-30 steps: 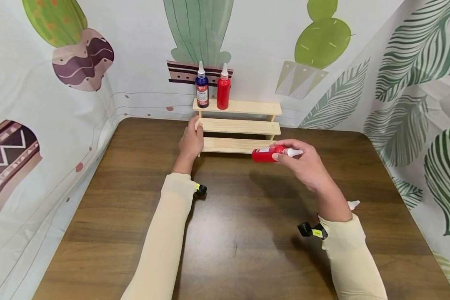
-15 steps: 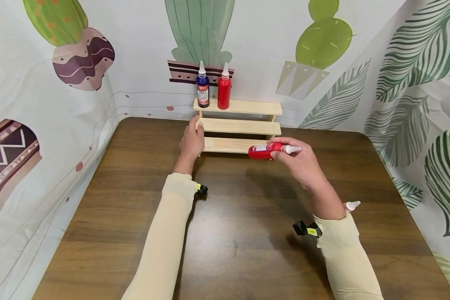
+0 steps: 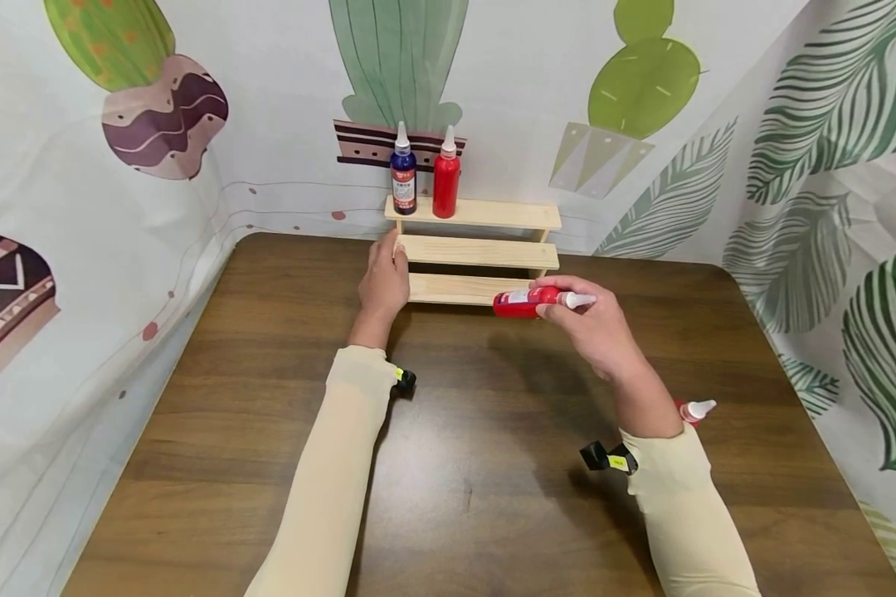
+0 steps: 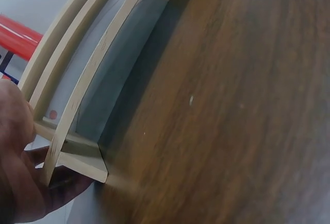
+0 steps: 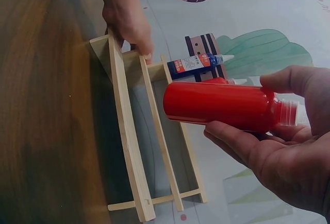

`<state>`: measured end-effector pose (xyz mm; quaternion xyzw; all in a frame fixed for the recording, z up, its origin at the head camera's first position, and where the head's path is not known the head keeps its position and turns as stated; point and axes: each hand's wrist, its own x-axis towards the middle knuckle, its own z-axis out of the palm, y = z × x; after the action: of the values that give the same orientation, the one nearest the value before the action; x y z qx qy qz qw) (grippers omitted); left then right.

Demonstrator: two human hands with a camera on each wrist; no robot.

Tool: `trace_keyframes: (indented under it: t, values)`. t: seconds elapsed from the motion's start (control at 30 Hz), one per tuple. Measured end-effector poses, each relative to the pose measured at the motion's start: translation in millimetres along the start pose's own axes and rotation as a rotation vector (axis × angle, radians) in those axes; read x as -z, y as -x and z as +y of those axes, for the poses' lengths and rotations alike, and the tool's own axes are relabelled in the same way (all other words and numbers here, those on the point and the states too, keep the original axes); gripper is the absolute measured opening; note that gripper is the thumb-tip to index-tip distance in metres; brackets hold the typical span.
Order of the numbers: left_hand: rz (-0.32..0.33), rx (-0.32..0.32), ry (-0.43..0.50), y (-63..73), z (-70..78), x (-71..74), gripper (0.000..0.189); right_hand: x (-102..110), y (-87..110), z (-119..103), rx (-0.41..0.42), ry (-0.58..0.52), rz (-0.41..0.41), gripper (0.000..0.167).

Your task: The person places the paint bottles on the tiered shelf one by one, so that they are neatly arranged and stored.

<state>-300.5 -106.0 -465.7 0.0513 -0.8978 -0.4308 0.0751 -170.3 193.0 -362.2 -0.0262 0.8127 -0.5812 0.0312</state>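
A three-tier wooden shelf rack (image 3: 478,250) stands at the far edge of the table. My left hand (image 3: 383,286) grips its left end, with the thumb at the middle tier. In my right hand (image 3: 599,327) is a red squeeze bottle (image 3: 518,303) with a white nozzle, held between thumb and fingers. It lies sideways in the air, nozzle to the right, overlapping the right part of the bottom tier in the head view. On the top tier a blue bottle (image 3: 403,184) and another red bottle (image 3: 445,186) stand upright side by side at the left.
Partly hidden behind my right forearm, one more red bottle with a white nozzle (image 3: 698,410) is on the right side of the brown table (image 3: 463,497). A cloth (image 3: 523,91) printed with cacti and leaves hangs close behind the rack and along both sides.
My right hand has shifted slightly left with the red bottle, and more of the bottle behind the forearm shows. The left hand stays on the rack.
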Motion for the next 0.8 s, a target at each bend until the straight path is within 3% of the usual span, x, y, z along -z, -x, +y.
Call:
trace_keyframes:
  t: [0.43,0.63,0.8]
  values:
    - [0.064,-0.072,-0.367,1.0,17.6,0.9,0.055,-6.3,-4.7,2.5,0.024,-0.050,0.003,0.040]
    - [0.020,-0.127,-0.428,0.8,20.9,2.9,0.068,-9.6,-5.9,0.2,0.025,-0.068,0.006,0.040]
    - [-0.007,-0.201,-0.404,4.9,21.2,3.5,0.072,-11.3,-7.2,-0.8,0.019,-0.071,0.002,0.039]
